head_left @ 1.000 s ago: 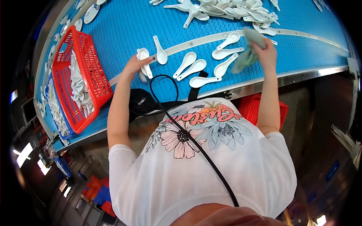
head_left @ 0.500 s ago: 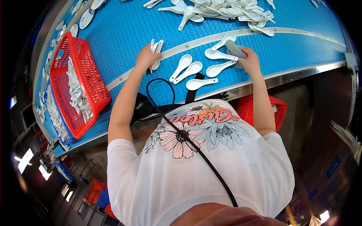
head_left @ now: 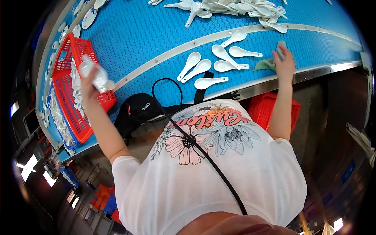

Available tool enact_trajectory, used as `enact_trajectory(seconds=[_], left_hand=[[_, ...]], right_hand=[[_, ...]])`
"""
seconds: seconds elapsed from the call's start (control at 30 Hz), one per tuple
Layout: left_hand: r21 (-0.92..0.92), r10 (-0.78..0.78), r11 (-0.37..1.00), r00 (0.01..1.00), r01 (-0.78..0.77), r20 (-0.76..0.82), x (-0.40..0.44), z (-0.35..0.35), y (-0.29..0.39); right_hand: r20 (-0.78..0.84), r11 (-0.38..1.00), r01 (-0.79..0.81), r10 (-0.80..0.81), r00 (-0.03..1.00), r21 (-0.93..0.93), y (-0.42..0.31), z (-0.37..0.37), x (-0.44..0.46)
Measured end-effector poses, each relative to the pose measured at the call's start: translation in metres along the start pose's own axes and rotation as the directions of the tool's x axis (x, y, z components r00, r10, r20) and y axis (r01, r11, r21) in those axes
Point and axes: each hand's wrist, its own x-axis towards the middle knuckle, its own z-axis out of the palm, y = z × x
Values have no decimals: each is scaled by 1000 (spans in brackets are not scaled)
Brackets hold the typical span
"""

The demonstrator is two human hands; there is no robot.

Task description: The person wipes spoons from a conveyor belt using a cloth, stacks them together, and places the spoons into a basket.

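My left hand point(head_left: 90, 84) is closed on several white spoons point(head_left: 100, 78), blurred by motion, at the right wall of the red basket point(head_left: 84, 133). White spoons lie inside that basket. On the right, my right hand point(head_left: 284, 64) grips a grey-green cloth point(head_left: 266, 64) over the blue belt point(head_left: 156, 43). Between the hands several loose spoons rest on the belt: a pair side by side point(head_left: 189, 65), a single one near the front edge point(head_left: 210, 82), and a group to their right point(head_left: 244, 52), some of them overlapping.
A large pile of white spoons point(head_left: 235, 8) lies at the far side, beyond a pale curved strip point(head_left: 172, 53). Left of the red basket stands a blue basket point(head_left: 62, 121) of spoons. Patterned dishes point(head_left: 89, 18) sit at the far left. A black pouch point(head_left: 137, 107) lies by the front edge.
My left hand has carried the spoons leftward from the belt to the red basket. My right hand has moved right with the cloth, away from the loose spoons, some of which have shifted.
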Motion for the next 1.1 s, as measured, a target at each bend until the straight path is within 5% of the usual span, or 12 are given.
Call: enact_trajectory(seconds=[0.2,0.27,0.3,0.37,0.4,0.5,0.53,0.57,0.6,0.77,0.83,1.1], left_hand=[[-27,112,992,957,-124,-269,31,-152,41],[312,-7,931,861,192,-509,55,-210,27],[756,560,606,542,248,-626,85,-257,-15],[850,757,251,453,463,-471,47,-181,-4],[919,650,327,653,221,-388,26,-141,11],[899,690,330,724,-288,-21,-5,-25,-5],[849,642,361,763,-386,74,-11,11,-12],[773,511,451,839,-447,187,-12,38,-24],[737,369,545,903,-401,219,-23,75,-28],[782,-172,430,810,-451,561,-38,188,-65],[808,-285,372,772,-458,568,-50,218,-58],[766,-138,288,766,-575,628,-56,233,-105]], right_hand=[[414,972,233,-219,884,19,-60,46,-7],[568,996,88,-65,820,-14,-63,53,-8],[567,996,93,-71,820,-9,-56,58,-10],[374,979,22,-98,922,203,-39,66,-14],[370,980,19,-94,924,200,-37,66,-14],[399,770,-363,154,904,525,-29,55,-17],[642,199,-648,99,760,735,-29,47,-17],[767,-437,-726,-116,631,531,-28,40,-17],[730,-625,-711,-314,607,322,-27,41,-20],[597,-681,-705,-487,638,197,-48,35,-26],[630,-538,-728,-402,664,424,-55,28,-27],[559,-533,-739,-493,667,412,-41,27,-28]])
